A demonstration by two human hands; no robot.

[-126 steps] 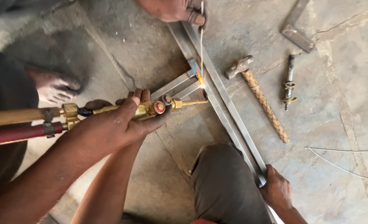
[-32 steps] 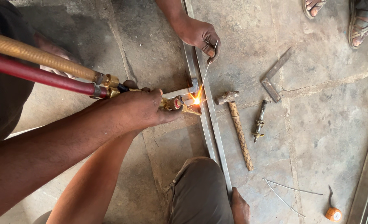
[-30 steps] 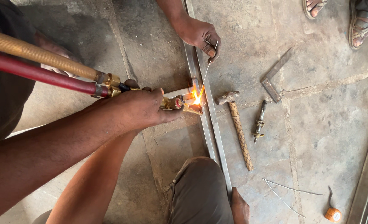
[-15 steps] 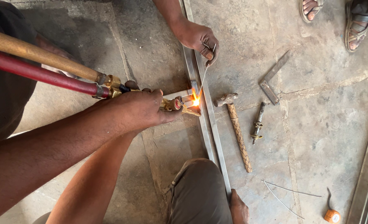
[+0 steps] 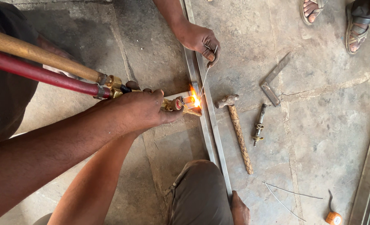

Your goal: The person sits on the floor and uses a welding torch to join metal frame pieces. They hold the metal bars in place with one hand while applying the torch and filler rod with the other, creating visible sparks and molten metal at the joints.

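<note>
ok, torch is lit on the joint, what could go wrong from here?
1. The gas torch flame burns just below a co-worker's bare hand feeding the filler rod; a slip could burn fingers.
2. Another bare hand rests on the same steel bar; heat may travel along it.
3. Sandalled feet stand nearby; sparks could reach them.

No packages, labels, signs or screens are in view.

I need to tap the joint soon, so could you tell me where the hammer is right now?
In the head view, the hammer lies on the stone floor right of the long metal bar, between it and a small brass tool.
</note>
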